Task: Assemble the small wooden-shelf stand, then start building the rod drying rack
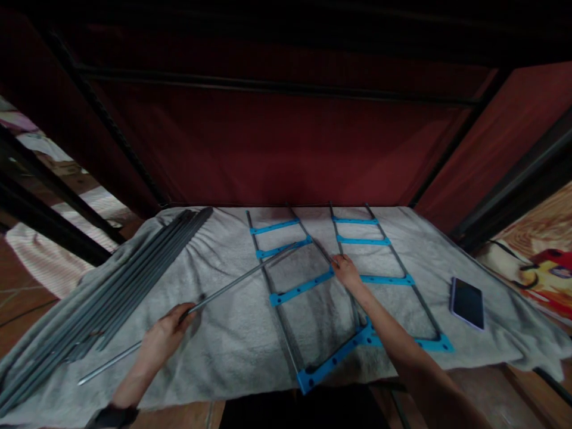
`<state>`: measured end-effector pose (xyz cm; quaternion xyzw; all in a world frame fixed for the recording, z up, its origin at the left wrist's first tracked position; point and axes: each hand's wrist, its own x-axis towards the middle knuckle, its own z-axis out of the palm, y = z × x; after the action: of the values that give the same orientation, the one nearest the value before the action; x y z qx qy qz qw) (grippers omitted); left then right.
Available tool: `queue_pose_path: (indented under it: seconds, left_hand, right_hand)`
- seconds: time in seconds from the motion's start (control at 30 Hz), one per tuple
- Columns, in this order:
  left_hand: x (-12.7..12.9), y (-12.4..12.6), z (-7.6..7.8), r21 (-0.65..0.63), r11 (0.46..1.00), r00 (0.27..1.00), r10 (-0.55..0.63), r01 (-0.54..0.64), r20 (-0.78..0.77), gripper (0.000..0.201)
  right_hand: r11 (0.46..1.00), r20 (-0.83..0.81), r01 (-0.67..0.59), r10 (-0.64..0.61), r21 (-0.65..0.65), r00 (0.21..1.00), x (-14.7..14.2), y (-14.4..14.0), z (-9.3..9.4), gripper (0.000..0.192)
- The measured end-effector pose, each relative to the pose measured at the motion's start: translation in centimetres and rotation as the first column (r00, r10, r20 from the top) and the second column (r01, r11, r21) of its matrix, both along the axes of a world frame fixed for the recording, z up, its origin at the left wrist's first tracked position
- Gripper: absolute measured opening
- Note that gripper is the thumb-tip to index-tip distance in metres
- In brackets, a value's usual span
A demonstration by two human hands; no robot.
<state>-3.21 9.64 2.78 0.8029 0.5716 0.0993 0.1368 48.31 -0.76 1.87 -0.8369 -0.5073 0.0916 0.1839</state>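
My left hand (164, 335) is closed around a long grey metal rod (232, 286), which slants up to the right; its far end lies over the left frame's second blue crossbar (286, 246). With fingers closed, my right hand (347, 271) grips the right side rod (319, 247) of that ladder-like frame, close to its third blue crossbar (304, 287). A second frame of grey rods with blue crossbars (386, 279) lies to the right, partly hidden under my right forearm. Both frames rest on a grey blanket (227, 351).
A bundle of several grey rods (116, 298) lies at the left of the blanket. A phone (467, 302) rests near the right edge. Dark red panels (286, 149) with black metal bars enclose the back. A patterned cloth (549, 268) is at far right.
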Motion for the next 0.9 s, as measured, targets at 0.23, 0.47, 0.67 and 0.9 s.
queue_pose_path:
  seconds: [0.23, 0.47, 0.67, 0.9]
  left_hand:
    - [0.7, 4.6, -2.2, 0.103, 0.994, 1.000, 0.022, -0.019, -0.022, 0.042]
    - [1.5, 6.4, -3.5, 0.115, 0.993, 0.999, -0.029, 0.025, 0.028, 0.042]
    - [2.0, 7.6, -4.6, 0.210, 0.978, 0.996, -0.023, 0.006, 0.082, 0.039]
    - [2.6, 8.5, -5.1, 0.218, 0.976, 0.995, -0.015, -0.006, 0.095, 0.039]
  right_hand:
    - [1.000, -0.168, 0.025, -0.024, 0.004, 0.985, 0.2, 7.9, -0.7, 0.028]
    - [0.997, -0.457, 0.076, -0.053, 0.032, 0.888, 0.4, 13.2, -1.5, 0.011]
    - [0.995, -0.718, 0.042, 0.033, 0.087, 0.696, 0.9, 14.3, -0.2, 0.008]
    - [0.970, -0.796, -0.033, 0.215, 0.239, 0.566, 0.8, 14.4, 6.2, 0.013]
